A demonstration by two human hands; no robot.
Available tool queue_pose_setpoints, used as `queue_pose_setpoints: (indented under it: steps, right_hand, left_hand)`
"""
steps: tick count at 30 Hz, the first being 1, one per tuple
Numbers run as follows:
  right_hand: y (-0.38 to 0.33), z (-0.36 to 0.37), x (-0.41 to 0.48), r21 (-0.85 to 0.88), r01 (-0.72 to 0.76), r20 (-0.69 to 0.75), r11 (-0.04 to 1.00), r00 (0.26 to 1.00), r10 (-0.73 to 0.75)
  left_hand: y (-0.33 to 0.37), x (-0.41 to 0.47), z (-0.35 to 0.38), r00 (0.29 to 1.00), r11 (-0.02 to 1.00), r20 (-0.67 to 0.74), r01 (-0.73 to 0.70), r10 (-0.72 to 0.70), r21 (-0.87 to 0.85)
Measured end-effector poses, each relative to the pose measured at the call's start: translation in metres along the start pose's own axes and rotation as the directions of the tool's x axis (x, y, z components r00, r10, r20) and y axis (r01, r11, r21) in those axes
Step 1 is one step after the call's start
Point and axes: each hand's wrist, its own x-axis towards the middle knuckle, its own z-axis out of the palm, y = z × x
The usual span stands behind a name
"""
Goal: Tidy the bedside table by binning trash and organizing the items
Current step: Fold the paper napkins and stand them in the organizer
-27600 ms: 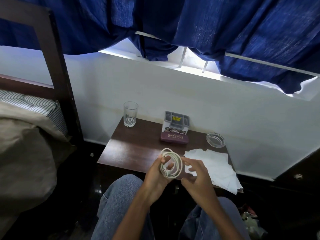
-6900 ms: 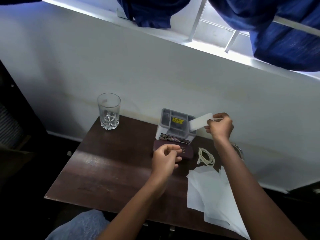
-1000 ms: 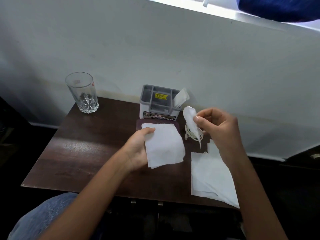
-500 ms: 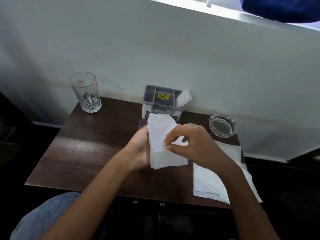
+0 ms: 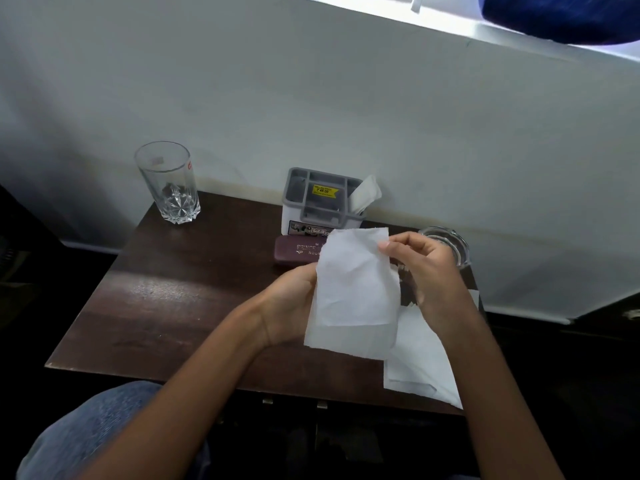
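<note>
Dark wooden bedside table [image 5: 166,306] set against a pale wall [image 5: 311,98], with a strip of blue curtain [image 5: 561,15] high up and to the right of the grey organizer [image 5: 320,206]. Organizer standing upright at the back edge of the table, close to the wall, with a yellow sticker [image 5: 325,191] on an inner divider and a folded white piece [image 5: 363,195] sticking out, tilted, from its right-hand compartment. Well to the left of the organizer, also near the wall, an empty cut-base glass [image 5: 169,183], upright. Just in front of the organizer, a maroon case [image 5: 296,251] lying flat, its right end hidden behind the sheet. To the right of the organizer, a clear glass ashtray [image 5: 450,244], partly covered by the right hand.

In front of the organizer, raised above the table, a white tissue [image 5: 353,296] held between both hands. Left hand [image 5: 291,303] gripping the sheet's left edge, fingers hidden behind the paper. Right hand [image 5: 426,268] pinching the sheet's top right corner between thumb and fingertip, other fingers loosely curled.

Further in front of the organizer and to its right, a loose pile of tissues [image 5: 419,362] lying flat and hanging over the table's near edge. Nearest the camera, left of the organizer's line, a knee in blue jeans [image 5: 90,427].
</note>
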Motion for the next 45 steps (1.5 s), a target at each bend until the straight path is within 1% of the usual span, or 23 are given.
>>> queue_pose_setpoints:
  steps: [2, 4, 6, 9, 11, 13, 14, 16, 18, 20, 21, 23, 26, 28, 30, 32, 34, 37, 41, 45]
  right_hand:
    - [-0.003, 0.000, 0.000, 0.038, 0.034, -0.005, 0.999, 0.999, -0.034]
    - [-0.003, 0.001, 0.000, 0.012, 0.044, -0.014, 0.999, 0.999, -0.044]
    - [-0.001, 0.004, -0.002, -0.030, 0.037, -0.025, 0.999, 0.999, -0.038]
    - [0.004, 0.007, -0.001, -0.032, 0.030, -0.046, 0.999, 0.998, -0.031]
    - [0.003, 0.008, 0.000, 0.004, 0.036, -0.061, 0.999, 0.997, -0.036]
    - [-0.003, 0.005, 0.000, 0.060, 0.101, -0.065, 0.993, 0.993, -0.097]
    - [-0.009, 0.001, -0.001, 0.066, 0.143, -0.050, 0.988, 0.989, -0.140]
    - [-0.022, -0.005, -0.007, 0.078, 0.201, 0.049, 0.976, 0.977, -0.205]
    - [-0.032, -0.009, -0.012, 0.200, 0.191, 0.171, 0.961, 0.959, -0.226]
    - [-0.036, -0.007, -0.014, 0.295, 0.149, 0.232, 0.944, 0.947, -0.222]
    - [-0.035, -0.004, -0.015, 0.305, 0.132, 0.242, 0.943, 0.947, -0.211]
    - [-0.027, 0.003, -0.013, 0.268, 0.106, 0.220, 0.957, 0.961, -0.168]
    - [-0.014, 0.012, -0.009, 0.165, 0.101, 0.071, 0.981, 0.991, -0.114]
    - [-0.008, 0.017, -0.007, 0.008, 0.161, -0.035, 0.987, 0.986, -0.160]
    - [-0.005, 0.020, -0.007, -0.096, 0.196, -0.082, 0.976, 0.976, -0.204]
    - [-0.004, 0.021, -0.007, -0.141, 0.214, -0.080, 0.967, 0.971, -0.227]
    - [-0.003, 0.021, -0.006, -0.167, 0.220, -0.075, 0.961, 0.969, -0.235]
    - [0.000, 0.021, -0.005, -0.189, 0.232, -0.077, 0.954, 0.965, -0.250]
    - [0.001, 0.020, -0.004, -0.193, 0.224, -0.063, 0.955, 0.969, -0.240]
    - [-0.001, 0.014, -0.003, -0.201, 0.175, 0.002, 0.964, 0.984, -0.179]
  left_hand:
    - [0.001, 0.000, 0.001, 0.998, 0.999, -0.045, -0.042, 0.041, -0.021]
    - [0.002, 0.000, 0.003, 0.993, 0.995, -0.088, -0.082, 0.077, -0.058]
    - [0.003, 0.000, 0.004, 0.990, 0.992, -0.106, -0.102, 0.095, -0.069]
    - [0.003, 0.000, 0.005, 0.987, 0.990, -0.109, -0.124, 0.117, -0.062]
    - [0.002, 0.000, 0.006, 0.986, 0.989, -0.109, -0.136, 0.130, -0.050]
    - [0.002, 0.000, 0.006, 0.982, 0.987, -0.123, -0.150, 0.142, -0.059]
    - [0.002, 0.000, 0.006, 0.979, 0.984, -0.132, -0.163, 0.153, -0.070]
    - [0.003, 0.002, 0.004, 0.975, 0.978, -0.146, -0.181, 0.165, -0.101]
    - [0.003, 0.002, 0.003, 0.974, 0.975, -0.160, -0.185, 0.164, -0.126]
    - [0.002, 0.003, 0.002, 0.973, 0.972, -0.157, -0.193, 0.171, -0.136]
    - [0.002, 0.003, 0.003, 0.975, 0.970, -0.141, -0.191, 0.171, -0.147]
    - [0.001, 0.002, 0.004, 0.983, 0.970, -0.098, -0.173, 0.158, -0.171]
    - [0.000, 0.003, 0.003, 0.993, 0.973, -0.044, -0.114, 0.107, -0.202]
    - [0.001, 0.002, 0.005, 0.996, 0.975, -0.031, -0.085, 0.080, -0.205]
    - [0.001, 0.001, 0.006, 0.995, 0.976, -0.032, -0.102, 0.098, -0.192]
    - [0.001, 0.001, 0.006, 0.989, 0.974, -0.076, -0.141, 0.129, -0.177]
    - [0.002, 0.001, 0.007, 0.989, 0.973, -0.075, -0.141, 0.130, -0.181]
    - [0.003, 0.005, 0.002, 0.978, 0.978, -0.166, -0.151, 0.126, -0.145]
    - [0.004, -0.002, 0.006, 0.984, 0.983, -0.136, -0.132, 0.115, -0.126]
    - [0.002, -0.003, 0.008, 0.968, 0.992, -0.229, -0.121, 0.107, -0.046]
